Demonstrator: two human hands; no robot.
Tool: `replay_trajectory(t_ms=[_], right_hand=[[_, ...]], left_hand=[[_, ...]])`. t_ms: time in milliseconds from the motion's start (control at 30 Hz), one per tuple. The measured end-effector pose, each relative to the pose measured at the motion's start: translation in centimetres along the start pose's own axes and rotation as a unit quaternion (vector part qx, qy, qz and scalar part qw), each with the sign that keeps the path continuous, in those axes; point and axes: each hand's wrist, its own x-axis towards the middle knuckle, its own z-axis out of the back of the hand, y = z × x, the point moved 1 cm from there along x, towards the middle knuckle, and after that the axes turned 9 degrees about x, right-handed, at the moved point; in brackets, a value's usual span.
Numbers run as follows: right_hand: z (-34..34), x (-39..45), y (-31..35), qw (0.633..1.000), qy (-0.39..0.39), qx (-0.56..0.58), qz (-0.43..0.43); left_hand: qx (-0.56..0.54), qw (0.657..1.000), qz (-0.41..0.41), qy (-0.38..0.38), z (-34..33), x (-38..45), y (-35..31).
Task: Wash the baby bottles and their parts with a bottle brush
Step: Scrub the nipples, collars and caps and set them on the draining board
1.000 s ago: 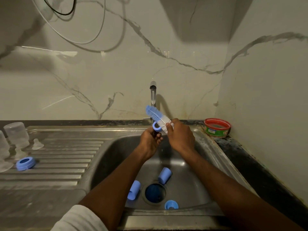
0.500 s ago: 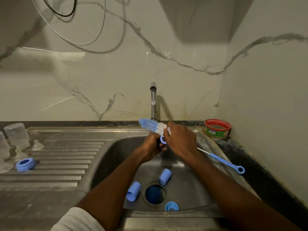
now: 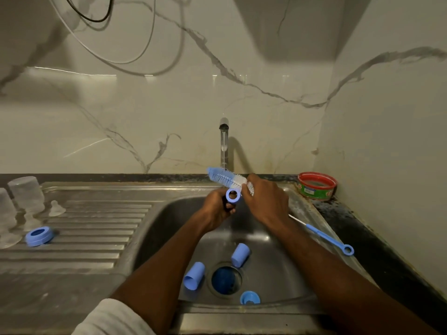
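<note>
— So, what's in your sink (image 3: 285, 267)?
— Two caps (image 3: 194, 276) and a ring (image 3: 249, 297) lie around the drain (image 3: 226, 279).
— Your hands?
— Left hand (image 3: 219, 209) pinches a collar (image 3: 233, 196); right hand (image 3: 266, 201) grips the brush (image 3: 225, 177) under the tap (image 3: 224, 143).

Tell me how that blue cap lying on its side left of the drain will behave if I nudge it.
The blue cap would probably roll, being cylindrical and on its side. It looks light, hollow plastic. The steel sink looks wet, so it may slide.

Home kitchen: steel sink (image 3: 154, 213) with ribbed drainboard (image 3: 96, 228), tap (image 3: 224, 141) on marble-look wall (image 3: 145, 117), dark stone bench (image 3: 362, 238), soap tub (image 3: 316, 186) in corner.
</note>
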Motion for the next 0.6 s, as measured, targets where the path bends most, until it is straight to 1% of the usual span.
replay_trajectory(t_ms=[67, 133, 200, 267, 367, 433, 500, 600], right_hand=[[0.6, -0.1, -0.4, 1.000, 0.004, 0.000, 0.007], [1.2, -0.3, -0.7, 1.000, 0.009, -0.014, 0.023], [1.2, -0.3, -0.6, 0.999, 0.011, -0.016, 0.026], [0.8, -0.2, -0.1, 1.000, 0.016, -0.008, 0.025], [0.4, 0.0, 0.3, 0.999, 0.009, -0.011, 0.047], [0.3, 0.0, 0.1, 0.998, 0.018, -0.025, 0.054], [0.6, 0.0, -0.6, 0.999, 0.020, -0.023, 0.035], [1.1, 0.2, -1.3, 1.000, 0.021, 0.005, 0.012]], left_hand=[[0.006, 1.000, -0.012, -0.022, 0.2, 0.1, -0.2], [-0.024, 0.998, -0.027, -0.059, 0.9, 0.6, -0.4], [-0.054, 0.996, -0.031, -0.068, 1.4, 0.9, -0.3], [-0.035, 0.999, -0.008, -0.024, 1.1, 0.7, 0.0], [0.034, 0.997, 0.033, 0.065, 0.2, 0.0, 1.0], [0.061, 0.993, 0.035, 0.091, 0.0, -0.3, 1.2], [0.053, 0.995, 0.022, 0.077, 0.0, -0.3, 0.8], [0.005, 1.000, -0.003, 0.003, 0.4, 0.2, -0.1]])
